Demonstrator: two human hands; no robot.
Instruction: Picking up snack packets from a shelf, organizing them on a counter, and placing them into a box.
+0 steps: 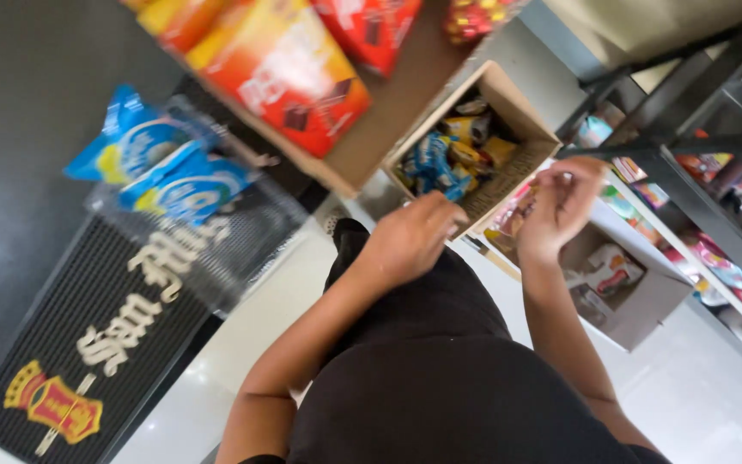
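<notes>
the black doormat with its gold crest covers the floor on the left, with blue snack bags at its far end and red-orange packs above them. an open cardboard box holds small blue and yellow packets. the left hand rests curled on the box's near rim; i cannot tell if it grips anything. the right hand hangs beside the box, fingertips pinched together, contents blurred. this looks like sorting packets; a next pick would need a reach into the box.

My left hand curls knuckles-up, arm outstretched; my right hand lifts higher, fingers loosely bent.
</notes>
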